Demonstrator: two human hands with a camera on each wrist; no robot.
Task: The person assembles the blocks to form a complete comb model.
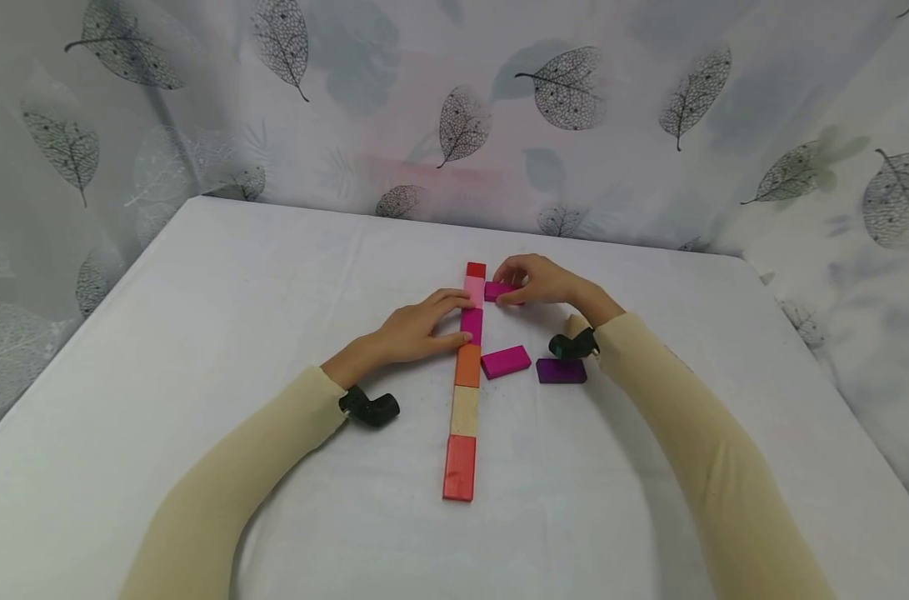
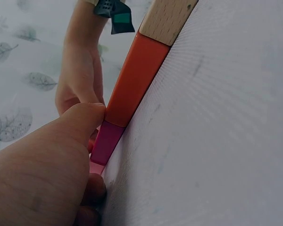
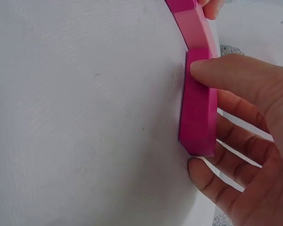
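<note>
A straight row of wooden blocks runs away from me: red [image 1: 459, 468], bare wood [image 1: 465, 410], orange [image 1: 467, 365], magenta [image 1: 472, 327], pink [image 1: 473, 287] and a red far end [image 1: 476, 269]. Along its left side, my left hand [image 1: 412, 329] touches the row, thumb near the orange-magenta joint, fingertips by the pink block. On the other side, my right hand [image 1: 542, 281] pinches a separate magenta block [image 3: 195, 113] between thumb and fingers. That block sits crosswise, one end right at the pink block.
A loose magenta block [image 1: 506, 362] lies slanted right of the row, its end close to the orange block. Farther right is a purple block [image 1: 561, 372]; a bare wooden block [image 1: 575, 323] is partly hidden by my right wrist. A leaf-patterned curtain [image 1: 394, 125] hangs behind the white table [image 1: 274, 250].
</note>
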